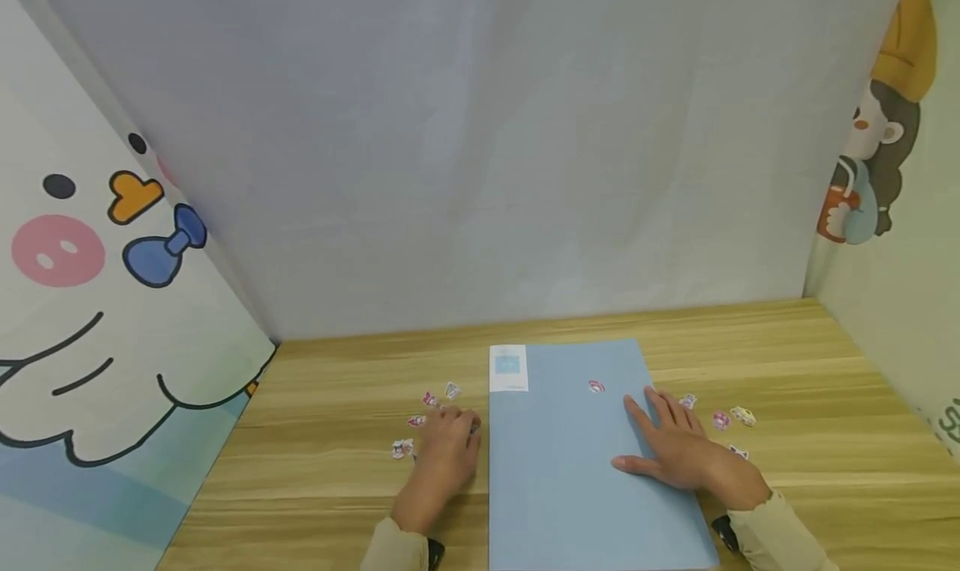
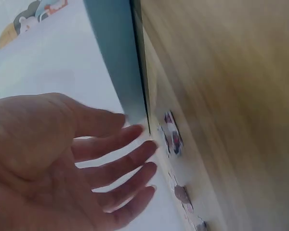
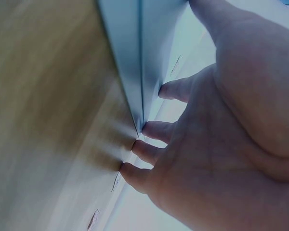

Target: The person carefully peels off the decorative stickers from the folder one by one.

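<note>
A light blue folder (image 1: 570, 463) lies flat on the table, with a white label in its far left corner and one small pink sticker (image 1: 596, 386) near its far side. Spread over the folder's right edge is my right hand (image 1: 678, 453); thumb and index finger rest on the blue cover, the other fingertips reach the wood beside it. My left hand (image 1: 448, 450) hovers low left of the folder, fingers loosely bent and apart, palm bare in the left wrist view. A small sticker (image 1: 475, 428) shows by its fingertips, partly hidden.
Several cut-out cartoon stickers (image 1: 417, 421) are scattered left of the folder, and several more stickers (image 1: 721, 421) lie to its right. A pale curtain (image 1: 525, 179) closes off the table's back; printed cartoon panels (image 1: 112, 321) stand at both sides.
</note>
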The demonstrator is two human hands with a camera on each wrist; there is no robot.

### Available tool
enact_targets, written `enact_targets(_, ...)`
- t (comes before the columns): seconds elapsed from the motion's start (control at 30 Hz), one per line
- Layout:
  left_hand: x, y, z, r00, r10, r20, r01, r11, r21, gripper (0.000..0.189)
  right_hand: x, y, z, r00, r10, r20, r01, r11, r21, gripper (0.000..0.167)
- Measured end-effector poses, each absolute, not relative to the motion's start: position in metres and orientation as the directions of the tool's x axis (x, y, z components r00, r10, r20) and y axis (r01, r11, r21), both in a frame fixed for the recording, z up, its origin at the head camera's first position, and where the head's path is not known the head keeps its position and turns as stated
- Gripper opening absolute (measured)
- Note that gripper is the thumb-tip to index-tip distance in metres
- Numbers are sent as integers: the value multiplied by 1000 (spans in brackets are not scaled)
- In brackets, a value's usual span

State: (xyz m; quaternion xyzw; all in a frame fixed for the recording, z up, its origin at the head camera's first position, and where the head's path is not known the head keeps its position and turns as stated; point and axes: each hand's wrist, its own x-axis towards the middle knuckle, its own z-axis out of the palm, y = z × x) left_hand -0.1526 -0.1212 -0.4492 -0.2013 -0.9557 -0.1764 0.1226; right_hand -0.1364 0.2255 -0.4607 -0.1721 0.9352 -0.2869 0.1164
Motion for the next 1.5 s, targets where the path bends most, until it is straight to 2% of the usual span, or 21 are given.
enact_targets(0.13, -148, -115, -451, -843, 386, 374, 496, 828, 263, 19, -135, 224, -456, -911, -390, -136, -247, 779, -577, 96)
enact_targets(0.33, -141, -108, -453, -811, 503, 298, 570, 794, 213, 44, -132, 219, -444, -906, -393, -156, -238, 779, -581, 95)
enact_targets(0.47, -135, -104, -452, -783, 567, 254, 615, 768, 181, 54, -132, 218, -442, -908, -383, -168, -236, 802, -549, 94)
enact_targets(0.77, -118, -95, -447, -844, 536, -15, 525, 833, 175, 77, -132, 219, -446, -912, -384, -142, -247, 794, -556, 94)
enact_targets(1.13, -111, -91, -452, -862, 499, -89, 467, 851, 241, 79, -134, 221, -452, -915, -381, -130, -255, 798, -546, 95)
enact_targets(1.5, -112, -91, -457, -862, 502, -66, 470, 842, 265, 80, -134, 220, -447, -919, -387, -77, -298, 808, -508, 89)
